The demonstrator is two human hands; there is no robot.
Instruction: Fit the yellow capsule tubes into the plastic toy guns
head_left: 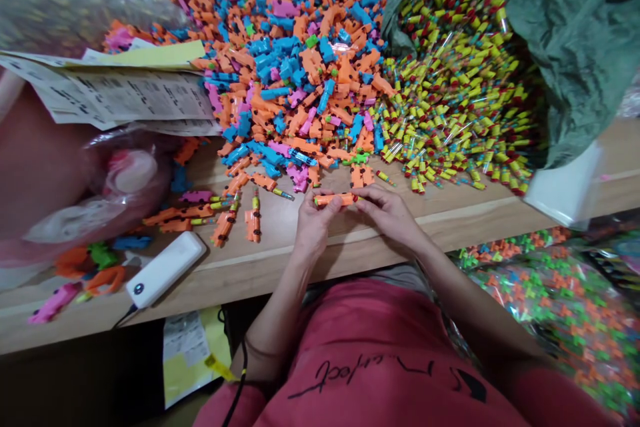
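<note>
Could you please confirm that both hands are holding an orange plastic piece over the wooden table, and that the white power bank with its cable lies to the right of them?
Not quite: the white power bank lies to the left of the left hand and right hand, not to their right, as the head view shows. The rest stands: both hold the orange plastic piece over the wooden table.

Bright light, soft shadow below the hands, warped edges

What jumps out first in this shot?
A big heap of orange and blue plastic pieces fills the top middle, with a mound of yellow-and-red tubes to its right against a green bag. Below them, at centre, the left hand and right hand hold an orange piece.
</note>
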